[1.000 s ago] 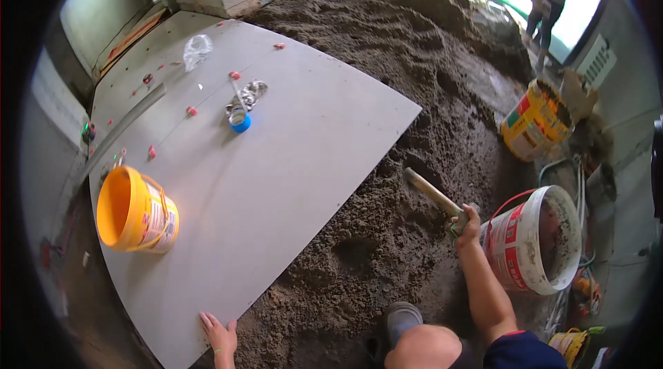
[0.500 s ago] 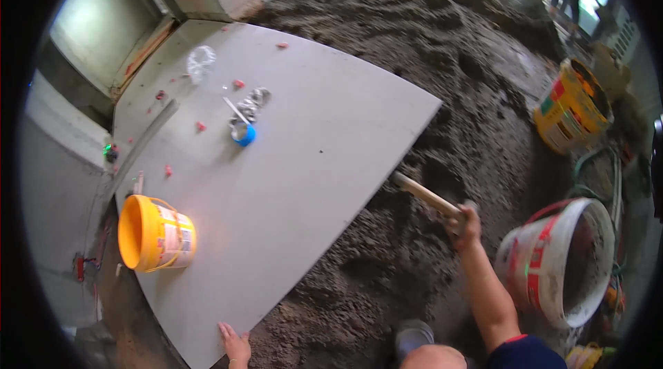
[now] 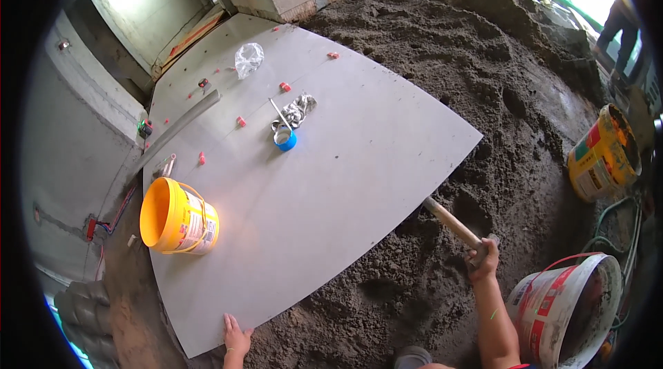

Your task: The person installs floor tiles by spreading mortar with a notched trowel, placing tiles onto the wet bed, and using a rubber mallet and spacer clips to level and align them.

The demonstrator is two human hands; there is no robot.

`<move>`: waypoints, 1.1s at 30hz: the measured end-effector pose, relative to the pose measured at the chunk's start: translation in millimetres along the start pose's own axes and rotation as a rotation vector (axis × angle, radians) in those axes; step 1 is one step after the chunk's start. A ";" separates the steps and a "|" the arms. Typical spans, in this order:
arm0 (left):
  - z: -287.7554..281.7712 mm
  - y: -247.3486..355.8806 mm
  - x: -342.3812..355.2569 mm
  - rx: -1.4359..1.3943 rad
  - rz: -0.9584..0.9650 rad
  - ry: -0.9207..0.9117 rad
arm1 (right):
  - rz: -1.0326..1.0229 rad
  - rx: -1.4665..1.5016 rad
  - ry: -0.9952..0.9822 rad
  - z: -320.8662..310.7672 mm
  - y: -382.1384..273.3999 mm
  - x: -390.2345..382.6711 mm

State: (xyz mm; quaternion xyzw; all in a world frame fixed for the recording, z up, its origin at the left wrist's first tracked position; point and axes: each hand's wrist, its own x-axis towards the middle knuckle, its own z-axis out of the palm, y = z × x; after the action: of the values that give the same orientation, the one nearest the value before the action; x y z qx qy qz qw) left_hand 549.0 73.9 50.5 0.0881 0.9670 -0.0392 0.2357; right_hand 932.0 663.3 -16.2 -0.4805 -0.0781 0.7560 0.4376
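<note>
A large grey tile (image 3: 373,182) takes up the middle of the view. My left hand (image 3: 237,338) rests open on its near corner, fingers stretched over the surface. At the tile's right edge, my right hand (image 3: 483,258) is closed around what looks like a wooden-handled hammer (image 3: 452,224). The fingers partly hide a grey crosswise piece at that end; the handle's far end meets the tile edge, and I cannot tell whether it goes under. On the tile stand a yellow bucket (image 3: 200,224), tipped-looking in this view, and a blue-rimmed cup (image 3: 284,139) with a white stick.
Dark loose mortar (image 3: 442,44) surrounds the tile's right side. A white bucket (image 3: 545,300) and a yellow pail (image 3: 594,168) stand at right, near a green hose (image 3: 601,231). Red clips (image 3: 285,86), a crumpled plastic bag (image 3: 248,59) and a rag (image 3: 298,110) lie on the tiles.
The whole view has shifted, so things appear farther right and mostly lower. Both hands keep about the same places against the tile, the right still gripping the hammer.
</note>
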 end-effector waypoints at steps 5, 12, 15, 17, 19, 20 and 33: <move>-7.1 8.0 -5.2 0.004 -0.049 -0.025 | -0.392 -0.192 -0.430 89.5 3.1 -92.8; 7.9 11.8 -21.7 -0.006 -0.049 0.082 | -0.731 -1.360 -1.211 236.0 135.4 -100.5; 21.6 -20.2 -30.3 0.002 0.021 0.148 | -0.869 -1.923 -1.357 271.2 200.7 -113.4; 30.6 -22.9 -28.6 0.007 0.117 0.172 | -0.970 -2.099 -1.415 278.3 245.3 -114.9; 11.4 1.3 -48.4 0.060 -0.002 -0.035 | -1.073 -2.121 -1.358 270.3 296.7 -114.5; 6.0 5.1 -53.4 0.030 -0.038 -0.034 | -1.028 -2.173 -1.356 274.0 311.8 -123.0; 21.7 -20.6 -14.5 0.071 -0.077 -0.041 | -1.116 -1.731 -1.259 289.3 224.2 52.7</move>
State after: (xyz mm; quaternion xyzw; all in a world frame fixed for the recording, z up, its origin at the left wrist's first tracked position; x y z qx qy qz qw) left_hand 567.5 48.9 38.7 0.0581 0.9627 -0.0841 0.2505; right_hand 562.4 654.0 -19.5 -0.0621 -0.9553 0.2619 0.1223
